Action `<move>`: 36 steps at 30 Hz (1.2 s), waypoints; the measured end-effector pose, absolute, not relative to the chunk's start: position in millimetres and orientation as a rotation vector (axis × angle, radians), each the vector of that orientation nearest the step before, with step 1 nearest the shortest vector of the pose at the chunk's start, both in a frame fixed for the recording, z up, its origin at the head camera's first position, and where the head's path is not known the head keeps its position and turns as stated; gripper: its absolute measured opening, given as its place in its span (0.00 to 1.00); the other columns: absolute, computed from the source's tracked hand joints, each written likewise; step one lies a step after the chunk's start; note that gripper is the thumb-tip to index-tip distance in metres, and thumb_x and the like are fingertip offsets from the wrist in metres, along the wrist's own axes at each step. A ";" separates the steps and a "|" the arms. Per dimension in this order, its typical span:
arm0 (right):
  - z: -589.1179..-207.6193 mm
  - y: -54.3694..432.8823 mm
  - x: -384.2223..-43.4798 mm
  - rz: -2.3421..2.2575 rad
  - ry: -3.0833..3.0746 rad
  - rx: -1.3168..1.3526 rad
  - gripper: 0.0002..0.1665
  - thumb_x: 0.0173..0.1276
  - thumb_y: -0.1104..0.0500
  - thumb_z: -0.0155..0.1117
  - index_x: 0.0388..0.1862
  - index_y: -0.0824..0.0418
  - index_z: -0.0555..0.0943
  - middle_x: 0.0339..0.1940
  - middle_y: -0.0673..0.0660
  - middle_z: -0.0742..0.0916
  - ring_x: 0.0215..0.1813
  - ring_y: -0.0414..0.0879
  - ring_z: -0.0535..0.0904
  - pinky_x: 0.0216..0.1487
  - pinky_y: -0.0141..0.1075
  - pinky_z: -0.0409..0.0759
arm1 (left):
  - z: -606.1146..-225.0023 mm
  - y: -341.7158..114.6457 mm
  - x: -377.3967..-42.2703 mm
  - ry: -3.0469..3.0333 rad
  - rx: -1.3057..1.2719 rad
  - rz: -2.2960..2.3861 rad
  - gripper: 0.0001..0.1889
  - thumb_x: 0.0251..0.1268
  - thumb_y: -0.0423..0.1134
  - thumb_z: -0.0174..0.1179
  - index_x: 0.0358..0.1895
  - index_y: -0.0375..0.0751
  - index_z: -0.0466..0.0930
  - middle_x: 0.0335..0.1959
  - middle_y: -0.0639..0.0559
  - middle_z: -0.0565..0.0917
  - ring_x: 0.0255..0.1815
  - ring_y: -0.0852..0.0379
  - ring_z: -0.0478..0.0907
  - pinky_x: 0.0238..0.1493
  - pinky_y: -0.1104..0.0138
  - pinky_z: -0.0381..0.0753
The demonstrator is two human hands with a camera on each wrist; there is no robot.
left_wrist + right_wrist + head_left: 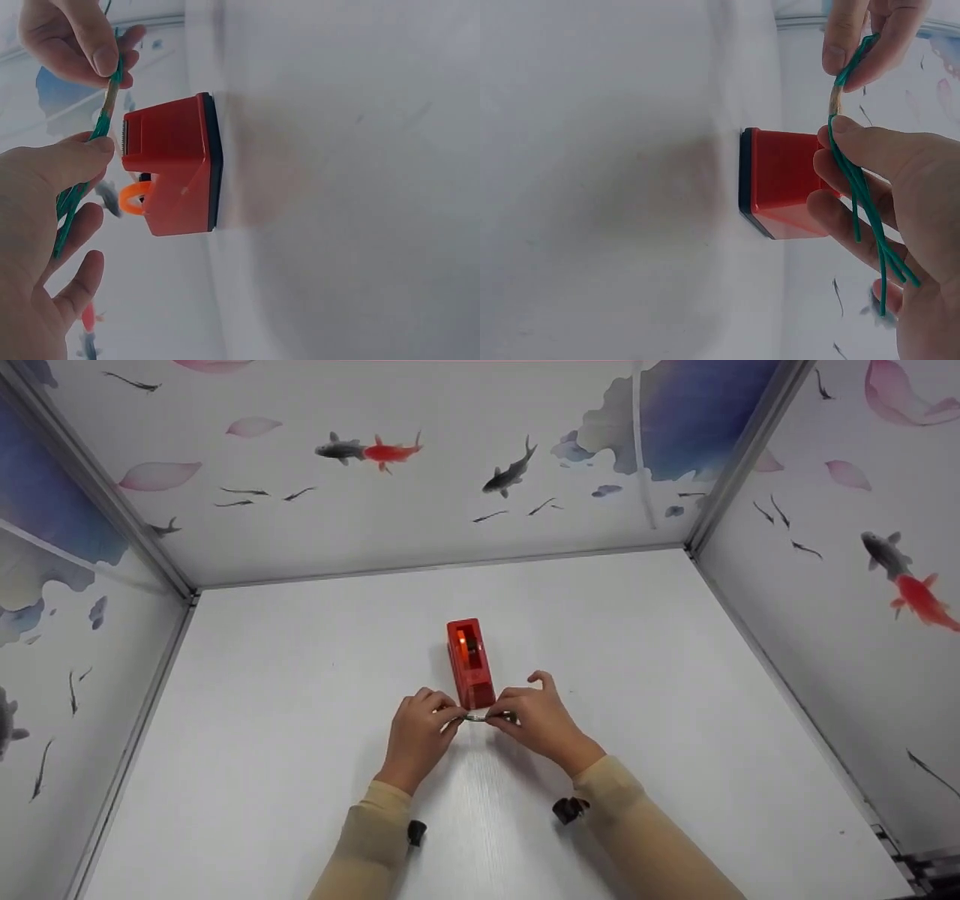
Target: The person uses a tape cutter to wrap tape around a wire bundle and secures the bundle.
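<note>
Both hands hold a bundle of thin green wires [864, 196] in front of a red tape dispenser [480, 690]. My left hand [422, 737] pinches one side of the bundle between thumb and fingers. The right hand [541, 725] pinches the other side, its little finger raised. Between the two grips shows a short tan, tape-like wrapped section [835, 100]. Loose green ends fan out past the right hand's fingers in the right wrist view. More green strands lie along the left fingers in the left wrist view. An orange ring [133, 198] sits in the dispenser.
The dispenser stands on a white table [300, 780], just beyond the hands. White panels [420, 525] printed with fish and petals enclose the table at the back and both sides, joined by metal frame bars [712, 502].
</note>
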State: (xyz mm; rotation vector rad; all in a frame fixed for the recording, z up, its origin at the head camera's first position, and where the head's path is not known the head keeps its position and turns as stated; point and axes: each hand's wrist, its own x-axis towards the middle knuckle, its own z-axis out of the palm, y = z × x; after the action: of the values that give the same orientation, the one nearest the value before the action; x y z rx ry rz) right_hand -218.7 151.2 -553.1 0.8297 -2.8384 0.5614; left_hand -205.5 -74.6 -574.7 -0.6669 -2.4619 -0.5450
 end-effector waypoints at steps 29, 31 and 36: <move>-564.5 150.9 -215.4 1.012 -2.686 0.661 0.08 0.67 0.61 0.75 0.43 0.51 0.88 0.39 0.46 0.89 0.37 0.38 0.80 0.42 0.35 0.83 | -572.1 -71.3 -201.7 -2.679 -0.417 -1.102 0.07 0.69 0.43 0.69 0.46 0.50 0.90 0.39 0.57 0.87 0.41 0.58 0.82 0.45 0.62 0.86; -564.9 151.5 -215.7 1.028 -2.657 0.676 0.08 0.66 0.62 0.75 0.43 0.52 0.88 0.39 0.46 0.89 0.38 0.39 0.81 0.42 0.35 0.84 | -572.5 -72.1 -201.8 -2.685 -0.433 -1.160 0.08 0.68 0.42 0.70 0.47 0.50 0.90 0.39 0.56 0.87 0.41 0.58 0.82 0.46 0.60 0.87; -566.3 152.2 -216.0 1.034 -2.624 0.695 0.09 0.66 0.62 0.76 0.43 0.51 0.88 0.40 0.46 0.89 0.40 0.40 0.82 0.43 0.34 0.85 | -574.2 -73.1 -202.2 -2.683 -0.472 -1.202 0.09 0.65 0.40 0.72 0.47 0.50 0.90 0.40 0.57 0.86 0.40 0.59 0.81 0.46 0.57 0.87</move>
State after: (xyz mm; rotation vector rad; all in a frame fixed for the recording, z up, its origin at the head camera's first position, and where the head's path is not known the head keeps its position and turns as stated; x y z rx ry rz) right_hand -216.0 152.2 -566.3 0.6949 -2.6244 1.0341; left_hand -202.2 -73.1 -574.2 -0.4716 -2.6832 -1.2021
